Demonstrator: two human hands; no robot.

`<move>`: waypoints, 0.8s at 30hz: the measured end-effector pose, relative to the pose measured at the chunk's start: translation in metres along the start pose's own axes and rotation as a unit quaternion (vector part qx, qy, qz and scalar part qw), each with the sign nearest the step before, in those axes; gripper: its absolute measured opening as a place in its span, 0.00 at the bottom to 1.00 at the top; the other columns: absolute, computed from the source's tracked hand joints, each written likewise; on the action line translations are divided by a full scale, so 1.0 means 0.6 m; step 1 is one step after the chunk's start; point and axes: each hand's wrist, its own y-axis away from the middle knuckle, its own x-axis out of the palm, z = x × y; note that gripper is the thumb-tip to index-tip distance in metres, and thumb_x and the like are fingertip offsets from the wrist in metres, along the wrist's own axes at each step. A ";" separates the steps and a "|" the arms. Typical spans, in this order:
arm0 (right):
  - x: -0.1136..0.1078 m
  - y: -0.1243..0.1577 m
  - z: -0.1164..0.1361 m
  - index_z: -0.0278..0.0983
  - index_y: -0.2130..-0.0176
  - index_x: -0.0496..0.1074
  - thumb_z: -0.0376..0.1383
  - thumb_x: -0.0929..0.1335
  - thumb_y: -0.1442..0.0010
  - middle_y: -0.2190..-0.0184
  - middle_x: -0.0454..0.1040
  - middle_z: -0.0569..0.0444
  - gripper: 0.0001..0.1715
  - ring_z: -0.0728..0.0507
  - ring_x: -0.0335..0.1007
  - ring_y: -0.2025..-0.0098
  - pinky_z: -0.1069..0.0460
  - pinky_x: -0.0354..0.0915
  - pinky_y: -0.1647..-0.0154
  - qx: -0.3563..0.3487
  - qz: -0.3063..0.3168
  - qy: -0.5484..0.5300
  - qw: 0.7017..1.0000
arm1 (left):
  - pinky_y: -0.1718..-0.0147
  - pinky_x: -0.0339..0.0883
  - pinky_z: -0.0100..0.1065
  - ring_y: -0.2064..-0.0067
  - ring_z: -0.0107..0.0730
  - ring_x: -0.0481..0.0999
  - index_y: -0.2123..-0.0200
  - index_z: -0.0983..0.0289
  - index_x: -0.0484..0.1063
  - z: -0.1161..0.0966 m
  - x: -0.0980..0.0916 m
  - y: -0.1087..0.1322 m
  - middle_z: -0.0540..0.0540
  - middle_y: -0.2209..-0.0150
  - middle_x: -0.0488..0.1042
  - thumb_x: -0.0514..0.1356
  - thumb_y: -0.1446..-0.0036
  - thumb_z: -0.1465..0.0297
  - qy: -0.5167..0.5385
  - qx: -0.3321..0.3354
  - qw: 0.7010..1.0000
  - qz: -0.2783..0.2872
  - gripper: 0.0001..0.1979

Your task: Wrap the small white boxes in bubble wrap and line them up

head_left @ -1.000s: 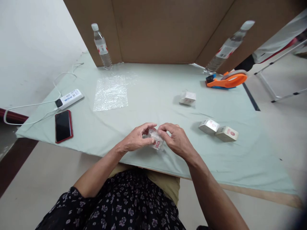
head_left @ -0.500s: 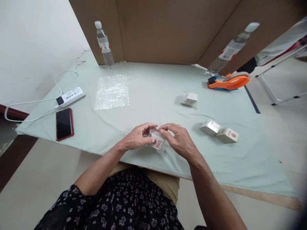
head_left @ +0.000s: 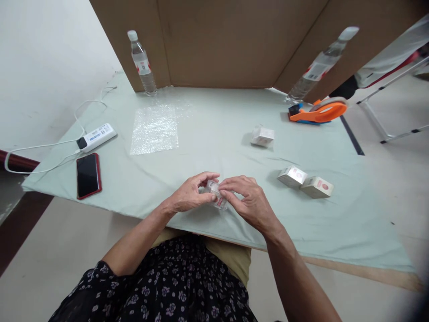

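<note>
Currently | hands: box in clear wrap | farther box: likewise wrapped

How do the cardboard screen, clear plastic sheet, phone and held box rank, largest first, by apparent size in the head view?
1. Cardboard screen
2. Clear plastic sheet
3. Phone
Unranked: held box, partly hidden by fingers.

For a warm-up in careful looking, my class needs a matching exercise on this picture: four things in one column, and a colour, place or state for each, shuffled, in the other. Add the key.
Column 1
1. Phone
2. Tape dispenser
3. Bubble-wrap sheet
4. Left hand

Column 2
A. Mainly orange
B. Holding a wrapped box between thumb and fingers
C. Black screen with a red edge
D. See-through, spread flat on the cloth

Right pairs: 1-C, 2-A, 3-D, 4-B
</note>
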 end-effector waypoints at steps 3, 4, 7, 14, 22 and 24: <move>0.002 0.000 -0.002 0.43 0.64 0.78 0.38 0.67 0.36 0.62 0.82 0.54 0.09 0.41 0.77 0.57 0.43 0.63 0.51 0.004 -0.028 -0.005 1.000 | 0.46 0.66 0.43 0.50 0.38 0.73 0.42 0.63 0.69 -0.001 0.001 -0.004 0.60 0.47 0.74 0.67 0.51 0.72 0.013 -0.011 1.000 0.004 0.30; 0.001 -0.001 -0.003 0.43 0.64 0.78 0.38 0.67 0.36 0.62 0.82 0.54 0.09 0.41 0.76 0.57 0.43 0.63 0.51 0.011 -0.041 -0.009 0.999 | 0.47 0.66 0.43 0.51 0.37 0.73 0.43 0.63 0.69 -0.002 0.001 -0.007 0.60 0.47 0.74 0.67 0.51 0.72 0.023 -0.022 0.999 0.003 0.30; -0.002 -0.001 -0.011 0.42 0.64 0.77 0.38 0.67 0.35 0.62 0.82 0.53 0.09 0.40 0.76 0.57 0.42 0.65 0.51 0.045 -0.095 -0.032 0.994 | 0.52 0.69 0.40 0.54 0.35 0.74 0.44 0.65 0.70 -0.002 -0.001 -0.021 0.61 0.48 0.74 0.68 0.52 0.72 0.083 -0.068 0.994 -0.012 0.30; -0.006 0.008 -0.062 0.41 0.68 0.75 0.41 0.67 0.36 0.61 0.80 0.50 0.11 0.41 0.76 0.56 0.44 0.69 0.48 0.107 -0.191 -0.091 0.972 | 0.53 0.67 0.36 0.60 0.30 0.74 0.49 0.69 0.71 -0.007 -0.023 -0.106 0.55 0.61 0.75 0.69 0.53 0.73 0.117 -0.078 0.984 -0.110 0.26; 0.027 0.032 -0.128 0.40 0.68 0.75 0.40 0.66 0.36 0.62 0.80 0.47 0.11 0.41 0.77 0.59 0.46 0.73 0.56 0.122 -0.188 -0.073 0.972 | 0.57 0.68 0.34 0.66 0.28 0.74 0.47 0.71 0.69 -0.035 -0.033 -0.257 0.53 0.65 0.73 0.68 0.53 0.75 0.067 -0.066 0.982 -0.165 0.28; 0.035 0.034 -0.134 0.41 0.67 0.75 0.39 0.65 0.36 0.61 0.80 0.47 0.10 0.40 0.77 0.58 0.44 0.72 0.53 0.105 -0.189 -0.050 0.975 | 0.58 0.68 0.34 0.67 0.27 0.73 0.46 0.70 0.69 -0.040 -0.029 -0.291 0.54 0.63 0.73 0.68 0.54 0.75 0.040 -0.071 0.982 -0.168 0.29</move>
